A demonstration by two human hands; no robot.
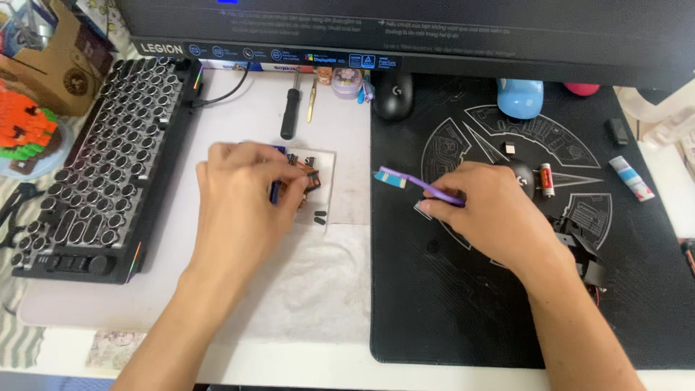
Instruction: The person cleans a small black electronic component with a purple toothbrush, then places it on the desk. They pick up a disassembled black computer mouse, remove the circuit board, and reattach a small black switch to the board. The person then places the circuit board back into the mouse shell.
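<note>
My left hand (242,192) rests on a small white square plate (326,161) and pinches a small device with orange and dark parts (310,178); most of that device is hidden under my fingers. My right hand (492,210) holds a purple toothbrush (416,184) over the black desk mat (463,304), bristle head pointing left toward the plate. Two small black pieces (319,216) lie at the plate's near edge.
A round-key keyboard (101,166) stands to the left, a monitor base along the back. A black screwdriver (290,108), tweezers, black mouse (394,95), blue mouse (520,98), small battery (545,179), tube (630,178) and dark parts (583,250) lie around. White tissue (311,282) lies nearer me.
</note>
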